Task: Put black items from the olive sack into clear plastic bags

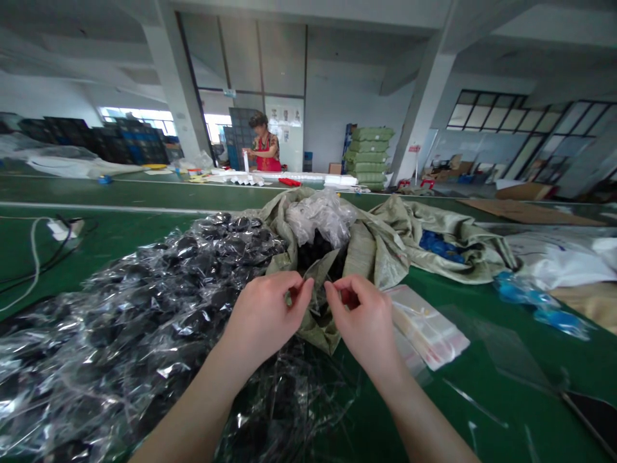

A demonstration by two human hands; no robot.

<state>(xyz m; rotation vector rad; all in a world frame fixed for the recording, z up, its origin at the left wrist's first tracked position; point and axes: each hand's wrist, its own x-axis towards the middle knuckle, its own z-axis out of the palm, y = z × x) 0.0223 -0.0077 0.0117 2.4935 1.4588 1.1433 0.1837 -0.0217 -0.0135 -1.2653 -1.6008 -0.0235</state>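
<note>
My left hand (272,301) and my right hand (362,302) are side by side in front of an open woven sack (360,251). Thumb and fingers of each hand are pinched together. Between the fingertips shows a thin, see-through sheet that looks like a clear plastic bag (318,297); its edges are hard to make out. Inside the sack lie dark items (315,247) under a crumpled clear liner (322,215). Left of my hands spreads a large heap of black items in clear wrappers (178,289). Beside my right hand rests a stack of flat clear bags (427,325).
A second woven sack (463,235) holds blue items (441,247). Blue wrapped pieces (562,323) and a dark phone-like slab (592,411) lie at right. A power strip (65,228) with cables sits at left. A person (265,151) stands across the green table (183,186).
</note>
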